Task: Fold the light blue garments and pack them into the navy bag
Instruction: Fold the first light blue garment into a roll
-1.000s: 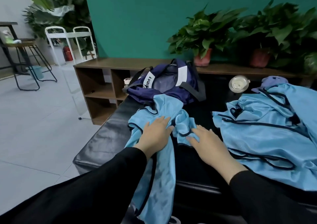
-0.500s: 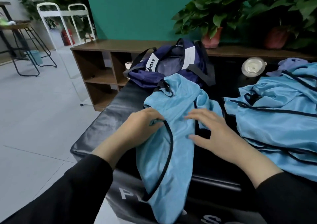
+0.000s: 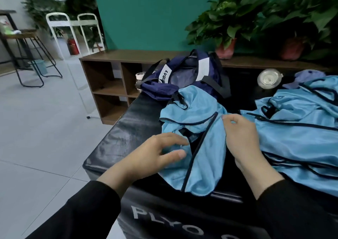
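The light blue garment with dark trim lies crumpled on the black desk. Its lower part hangs over the front edge and its upper part touches the navy bag. It lies apart from the others, probably so that it can be spread flat before any fold.

The left hand rests on its left side, with the thumb and the curved fingers closing on a bit of cloth; this grip looks like a loose pinch. The right hand lies on the right edge with the fingers curled into the fabric, so the grip is closed on the cloth. The two hands take opposite sides, I think in order to pull the cloth open.

The bag stands behind, mouth open and ready for packing. The pile of garments waits at the right, just beside the right hand. Behind it lie a round lid and a purple cloth.
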